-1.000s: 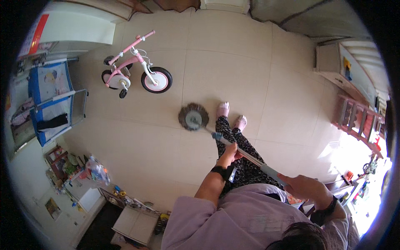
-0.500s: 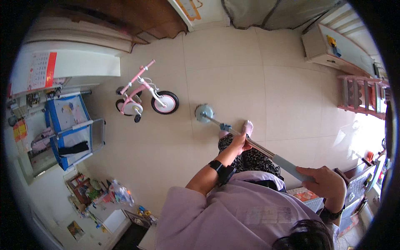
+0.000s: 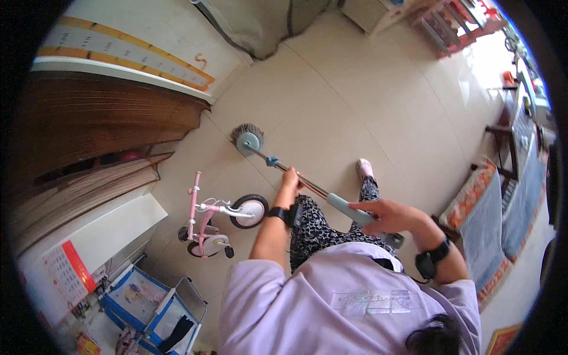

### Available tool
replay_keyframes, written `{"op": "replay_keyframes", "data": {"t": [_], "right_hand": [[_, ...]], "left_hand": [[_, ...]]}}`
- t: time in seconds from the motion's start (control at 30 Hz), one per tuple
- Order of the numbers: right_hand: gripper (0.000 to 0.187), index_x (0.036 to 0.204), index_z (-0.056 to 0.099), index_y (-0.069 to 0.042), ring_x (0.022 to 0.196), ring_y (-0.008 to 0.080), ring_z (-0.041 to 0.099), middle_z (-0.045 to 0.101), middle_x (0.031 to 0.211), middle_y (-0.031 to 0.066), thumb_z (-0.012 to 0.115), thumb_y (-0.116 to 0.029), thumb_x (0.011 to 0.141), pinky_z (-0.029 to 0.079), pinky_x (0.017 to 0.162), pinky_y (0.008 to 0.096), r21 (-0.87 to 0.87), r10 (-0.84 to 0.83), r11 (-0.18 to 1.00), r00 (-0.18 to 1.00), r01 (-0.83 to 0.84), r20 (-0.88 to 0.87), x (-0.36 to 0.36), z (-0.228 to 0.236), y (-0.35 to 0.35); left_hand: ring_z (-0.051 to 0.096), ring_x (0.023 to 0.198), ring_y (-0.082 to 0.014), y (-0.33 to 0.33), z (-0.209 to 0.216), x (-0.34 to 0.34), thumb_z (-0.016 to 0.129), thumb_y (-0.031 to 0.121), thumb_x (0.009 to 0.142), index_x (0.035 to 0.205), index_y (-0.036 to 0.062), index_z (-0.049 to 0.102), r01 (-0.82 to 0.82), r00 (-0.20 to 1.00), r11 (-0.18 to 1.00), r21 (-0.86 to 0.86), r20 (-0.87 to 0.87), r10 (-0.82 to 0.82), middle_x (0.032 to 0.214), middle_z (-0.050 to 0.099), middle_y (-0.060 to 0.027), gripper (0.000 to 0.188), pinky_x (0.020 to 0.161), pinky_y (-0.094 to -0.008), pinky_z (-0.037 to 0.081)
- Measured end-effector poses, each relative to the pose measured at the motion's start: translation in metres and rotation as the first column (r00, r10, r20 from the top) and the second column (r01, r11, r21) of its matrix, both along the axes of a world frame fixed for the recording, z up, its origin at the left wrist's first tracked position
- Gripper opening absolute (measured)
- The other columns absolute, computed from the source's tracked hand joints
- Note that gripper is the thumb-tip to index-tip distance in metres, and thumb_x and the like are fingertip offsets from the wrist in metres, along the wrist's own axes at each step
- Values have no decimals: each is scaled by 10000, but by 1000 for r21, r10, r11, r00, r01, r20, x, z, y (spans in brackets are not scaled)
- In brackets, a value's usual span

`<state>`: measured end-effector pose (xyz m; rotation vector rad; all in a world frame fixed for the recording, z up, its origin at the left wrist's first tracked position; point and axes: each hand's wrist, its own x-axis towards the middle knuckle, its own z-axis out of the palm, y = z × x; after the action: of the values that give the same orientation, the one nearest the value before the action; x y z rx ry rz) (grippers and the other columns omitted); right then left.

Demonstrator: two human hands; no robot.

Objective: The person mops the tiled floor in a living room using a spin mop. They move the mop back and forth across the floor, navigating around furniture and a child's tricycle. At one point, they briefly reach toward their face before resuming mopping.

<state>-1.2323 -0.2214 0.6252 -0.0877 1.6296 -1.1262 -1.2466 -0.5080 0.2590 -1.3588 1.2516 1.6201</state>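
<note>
A mop runs diagonally across the middle, with a pale blue round head and grey fringe flat on the floor. My left hand is wrapped round the lower part of its metal pole. Higher up, my right hand holds the light blue grip, its fingers lying across the top; part of the thumb side is hidden. Left of the pole stands a small pink and white children's bike, its front wheel nearest to my left forearm.
A brown curtain hangs at the left, near the mop head. Below it are a white cabinet side and a blue-framed folding stand. A cushioned bench stands at the right, and a pink rack at the far right.
My view has turned to the right, so the bike sits lower and the bench shows more. The mop head has moved away from beside the bike's front wheel toward the brown curtain.
</note>
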Motion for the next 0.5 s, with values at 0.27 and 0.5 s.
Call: {"op": "replay_keyframes", "data": {"t": [0.27, 0.5], "right_hand": [[681, 1520, 350, -108, 553, 141, 555, 621, 873, 117, 547, -1, 876, 468, 468, 285, 180, -702, 498, 273, 848, 658, 73, -33, -69], [665, 1536, 292, -94, 553, 131, 500, 600, 906, 137, 524, -38, 916, 434, 427, 259, 268, -677, -9, -203, 963, 707, 199, -48, -80]], "left_hand": [[704, 751, -300, -27, -21, 16, 557, 357, 928, 1280, -12, 457, 367, 927, 924, -104, 117, -356, 1013, 664, -187, 520, 523, -467, 584], [705, 777, -266, 16, -62, 78, 570, 232, 876, 1252, -44, 481, 749, 663, 641, -169, 169, -730, 886, 684, -188, 475, 608, -418, 590]]}}
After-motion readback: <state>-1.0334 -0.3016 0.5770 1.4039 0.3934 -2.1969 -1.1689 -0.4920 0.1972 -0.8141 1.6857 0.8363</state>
